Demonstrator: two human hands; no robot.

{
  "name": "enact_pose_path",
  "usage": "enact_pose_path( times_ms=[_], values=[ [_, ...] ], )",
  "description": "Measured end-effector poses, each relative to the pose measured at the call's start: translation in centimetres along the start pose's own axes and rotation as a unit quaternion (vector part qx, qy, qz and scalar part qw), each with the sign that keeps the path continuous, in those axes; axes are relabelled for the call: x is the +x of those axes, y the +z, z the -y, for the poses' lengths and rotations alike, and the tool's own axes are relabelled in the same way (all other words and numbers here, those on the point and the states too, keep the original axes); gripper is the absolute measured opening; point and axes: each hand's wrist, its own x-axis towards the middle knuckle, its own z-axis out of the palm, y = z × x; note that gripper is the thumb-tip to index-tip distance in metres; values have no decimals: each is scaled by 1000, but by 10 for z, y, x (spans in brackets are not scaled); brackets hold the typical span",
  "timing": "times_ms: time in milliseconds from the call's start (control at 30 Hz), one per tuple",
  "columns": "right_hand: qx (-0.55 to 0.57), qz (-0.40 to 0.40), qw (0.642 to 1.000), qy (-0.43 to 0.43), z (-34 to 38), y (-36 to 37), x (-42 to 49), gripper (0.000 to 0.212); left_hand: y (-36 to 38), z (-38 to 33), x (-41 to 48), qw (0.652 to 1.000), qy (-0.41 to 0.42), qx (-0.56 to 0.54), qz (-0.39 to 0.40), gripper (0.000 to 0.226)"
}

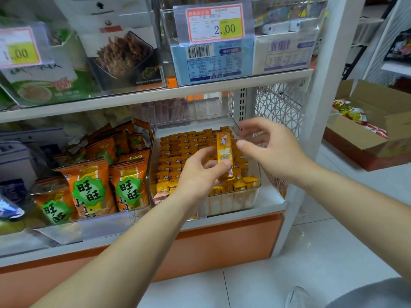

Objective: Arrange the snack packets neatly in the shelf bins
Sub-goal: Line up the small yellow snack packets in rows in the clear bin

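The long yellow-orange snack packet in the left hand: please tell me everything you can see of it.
The long yellow-orange glossy snack packet is a narrow foil-like stick with a cartoon figure near its top and green lettering below. It stands nearly upright above the clear plastic bin of small yellow packets. The left hand pinches its lower half; the right hand is open beside its top, apparently not touching.

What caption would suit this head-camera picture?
Left hand holds a yellow snack packet above a clear bin of matching packets; right hand open beside it.

Yellow packet (224, 150) in left hand (198, 174), above bin (246, 202)
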Motion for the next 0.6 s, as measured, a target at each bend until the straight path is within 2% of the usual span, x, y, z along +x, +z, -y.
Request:
enact_pose_path(
  times_ms=[67,100,167,233,300,367,400,467,600],
  values=[
    [30,39,998,39,-4,4,3,47,0,1,0,999,20,31,12,44],
    [43,62,996,45,-5,6,4,47,0,2,0,998,30,44,19,45],
    [34,78,996,21,-7,7,7,36,2,4,0,996,51,70,25,49],
    [12,60,998,-2,-7,2,10,28,3,6,1,985,79,153,10,51],
    [-47,44,998,-28,-11,-8,13,27,-2,9,3,939,113,326,-13,53],
    [-147,64,985,-62,-16,-16,12,29,-9,10,4,869,150,472,19,48],
    [-193,85,975,-72,-18,-18,12,29,-12,11,4,842,157,515,46,44],
    [-279,128,948,-90,-22,-18,9,25,-16,13,3,810,151,560,87,40],
    [-439,255,858,-77,-25,-9,9,20,-19,16,3,785,152,589,117,39]
  ],
)
